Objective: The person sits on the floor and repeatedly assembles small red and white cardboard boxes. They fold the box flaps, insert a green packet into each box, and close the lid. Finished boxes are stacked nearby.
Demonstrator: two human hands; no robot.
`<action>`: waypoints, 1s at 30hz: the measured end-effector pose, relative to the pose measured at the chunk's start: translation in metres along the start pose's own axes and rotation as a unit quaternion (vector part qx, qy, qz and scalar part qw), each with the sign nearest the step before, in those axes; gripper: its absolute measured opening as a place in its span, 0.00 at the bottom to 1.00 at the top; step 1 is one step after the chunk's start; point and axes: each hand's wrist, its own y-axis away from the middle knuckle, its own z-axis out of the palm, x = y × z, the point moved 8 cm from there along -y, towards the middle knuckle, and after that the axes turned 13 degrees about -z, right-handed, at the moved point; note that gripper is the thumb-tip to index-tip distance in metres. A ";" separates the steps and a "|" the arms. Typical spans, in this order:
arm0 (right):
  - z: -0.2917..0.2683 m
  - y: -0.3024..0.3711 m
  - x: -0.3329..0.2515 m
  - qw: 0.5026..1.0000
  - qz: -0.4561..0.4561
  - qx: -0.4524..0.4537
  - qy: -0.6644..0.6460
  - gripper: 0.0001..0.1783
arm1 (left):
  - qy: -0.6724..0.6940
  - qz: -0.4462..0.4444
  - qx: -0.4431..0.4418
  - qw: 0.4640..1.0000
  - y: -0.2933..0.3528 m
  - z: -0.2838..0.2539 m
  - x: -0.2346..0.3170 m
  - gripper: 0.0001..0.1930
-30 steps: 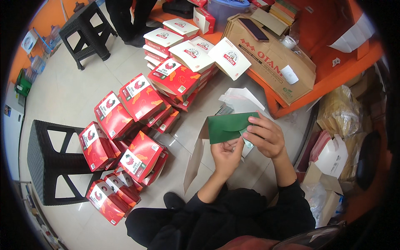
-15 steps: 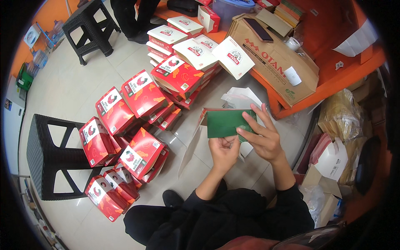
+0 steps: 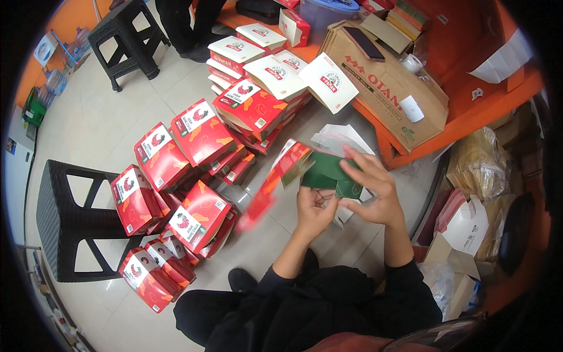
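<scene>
A partly folded food carton (image 3: 321,171) is between my hands, its green panel facing up and its red printed side swung out to the left, blurred by motion. My left hand (image 3: 315,212) grips the lower edge of the green panel with curled fingers. At the right end, my right hand (image 3: 378,186) holds the panel, fingers over the top and thumb near its lower corner. White carton flaps (image 3: 346,136) show behind and below; whether they belong to the same carton I cannot tell.
Stacked red cartons (image 3: 202,132) stand on the floor to the left, with white-topped cartons (image 3: 275,73) beyond. Black stools (image 3: 73,220) are farther left. An orange table (image 3: 469,111) at the right bears a flattened brown cardboard box (image 3: 375,88) and a phone (image 3: 363,44). Someone's dark-clothed legs (image 3: 187,29) are at the back.
The carton has turned, and its red printed side has swung into view at the left. My right hand has shifted slightly lower on the green panel, its thumb now showing near the corner.
</scene>
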 end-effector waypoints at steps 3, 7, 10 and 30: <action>-0.012 0.008 0.004 0.998 0.021 0.047 0.029 0.34 | -0.042 -0.026 -0.051 0.997 -0.003 0.010 0.004 0.27; -0.015 0.046 0.022 0.969 0.142 0.199 0.043 0.32 | -0.172 -0.110 -0.105 0.973 -0.005 0.020 -0.006 0.29; -0.005 0.059 0.028 0.952 0.227 0.203 -0.024 0.27 | -0.090 -0.156 -0.105 0.978 -0.006 0.022 -0.013 0.30; 0.110 0.118 0.124 0.790 0.303 0.275 -0.457 0.13 | -0.072 -0.328 -0.100 0.937 -0.005 -0.114 -0.079 0.22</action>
